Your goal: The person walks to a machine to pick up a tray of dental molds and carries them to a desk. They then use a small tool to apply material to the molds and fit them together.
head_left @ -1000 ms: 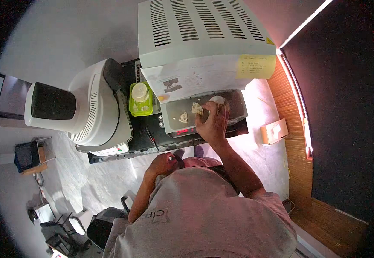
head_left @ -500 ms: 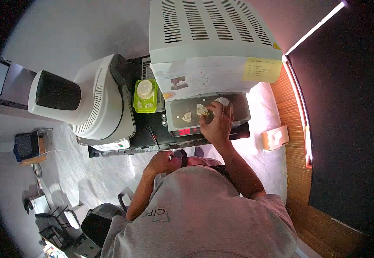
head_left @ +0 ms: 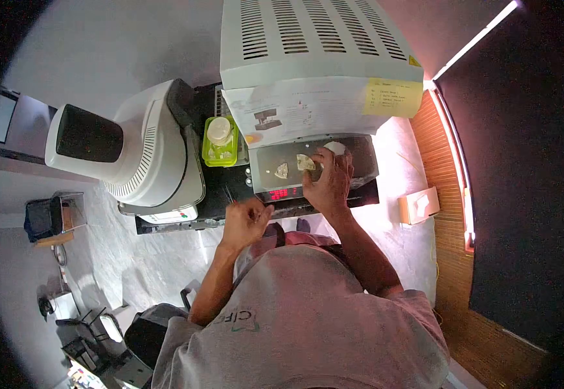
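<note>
My right hand (head_left: 328, 180) is over the dark flat plate (head_left: 269, 161) of a device with a red digital display (head_left: 278, 194). Its thumb and forefinger close on a pale, wedge-shaped piece (head_left: 305, 163). A second speckled pale piece (head_left: 282, 170) lies on the plate to the left. Beyond my right knuckles shows a white round object (head_left: 335, 148), partly covered by the hand. My left hand (head_left: 246, 222) is curled at the bench's front edge, against the thin tweezers (head_left: 229, 192). It covers their near end, so whether it grips them is hidden.
A green tray (head_left: 219, 161) with a white round container (head_left: 219, 131) stands left of the plate. Farther left is a bulky white machine (head_left: 159, 149). A vented white housing (head_left: 321, 65) with hanging papers (head_left: 295, 117) rises behind the plate. An open cardboard box (head_left: 418, 206) sits at right.
My left hand has moved up and forward from near my waist to the bench edge, covering part of the tweezers. My right hand stays at the pale piece, nearly still.
</note>
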A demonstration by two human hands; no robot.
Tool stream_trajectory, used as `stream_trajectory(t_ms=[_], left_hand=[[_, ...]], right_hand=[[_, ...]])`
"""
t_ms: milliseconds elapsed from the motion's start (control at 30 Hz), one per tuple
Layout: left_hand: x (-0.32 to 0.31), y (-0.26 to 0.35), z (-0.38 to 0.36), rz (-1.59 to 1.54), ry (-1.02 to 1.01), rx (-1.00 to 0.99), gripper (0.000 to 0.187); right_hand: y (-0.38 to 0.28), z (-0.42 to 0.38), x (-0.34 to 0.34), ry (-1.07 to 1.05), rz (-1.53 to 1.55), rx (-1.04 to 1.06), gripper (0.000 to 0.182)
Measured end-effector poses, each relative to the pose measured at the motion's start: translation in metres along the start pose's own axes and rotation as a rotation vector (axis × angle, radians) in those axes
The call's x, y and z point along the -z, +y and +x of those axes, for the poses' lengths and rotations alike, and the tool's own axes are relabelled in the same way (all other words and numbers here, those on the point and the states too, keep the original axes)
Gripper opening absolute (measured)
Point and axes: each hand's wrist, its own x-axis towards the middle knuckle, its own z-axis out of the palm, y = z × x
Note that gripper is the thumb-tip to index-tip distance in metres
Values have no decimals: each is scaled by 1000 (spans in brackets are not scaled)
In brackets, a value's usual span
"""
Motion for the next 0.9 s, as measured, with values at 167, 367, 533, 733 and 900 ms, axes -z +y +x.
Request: stream_trajectory(t_ms=[167,367,533,733,900], left_hand=[[-3,11,27,89,183,-65,19],[-11,-3,48,147,283,-156,9],[-13,-5,49,132,285,-128,7],[-14,-5,47,148,269,-107,9],[-14,-11,43,146,304,-119,8]], right_hand=[[-2,0,2,7,-9,-5,66],[0,-1,3,4,-23,16,67],[-5,-1,10,-14,-21,-17,68],[1,-2,2,36,-4,24,69],[-4,-1,7,35,-25,33,68]])
